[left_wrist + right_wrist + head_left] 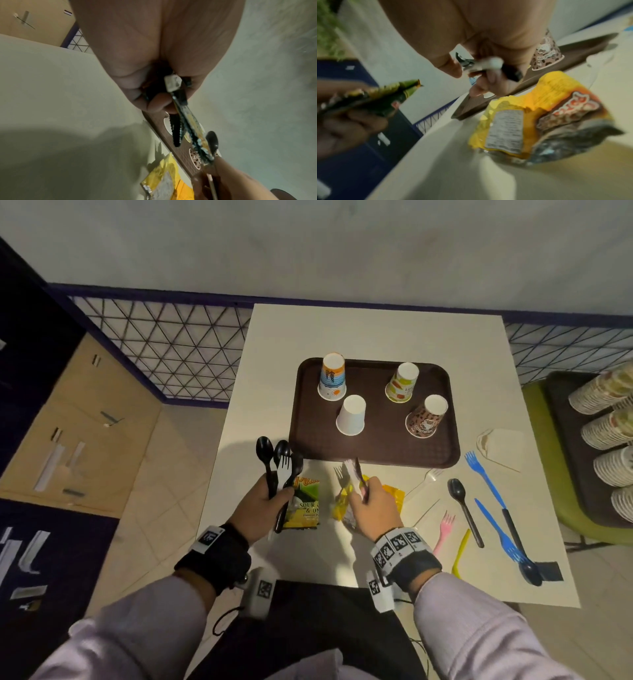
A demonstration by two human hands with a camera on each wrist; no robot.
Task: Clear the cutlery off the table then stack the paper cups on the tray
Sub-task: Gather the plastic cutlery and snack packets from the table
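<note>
My left hand (279, 494) grips a bundle of black spoons and a white fork (279, 463), along with a green snack packet (305, 501), above the table's near left part. Their handle ends (172, 83) show in the left wrist view. My right hand (363, 491) pinches a white and a dark piece of cutlery (354, 475) above a yellow snack packet (394, 494). Several paper cups stand upside down and apart on the brown tray (376, 453), among them a white cup (351, 416) and a leopard cup (424, 417). Loose cutlery lies to the right: a black spoon (462, 508), a blue fork (483, 474), a pink fork (445, 529).
A white napkin (500, 446) lies right of the tray. A clear fork (424, 481), a yellow knife (460, 549) and another black spoon (527, 566) also lie on the white table (376, 337). Stacks of paper cups (609, 419) sit on a side tray at the far right.
</note>
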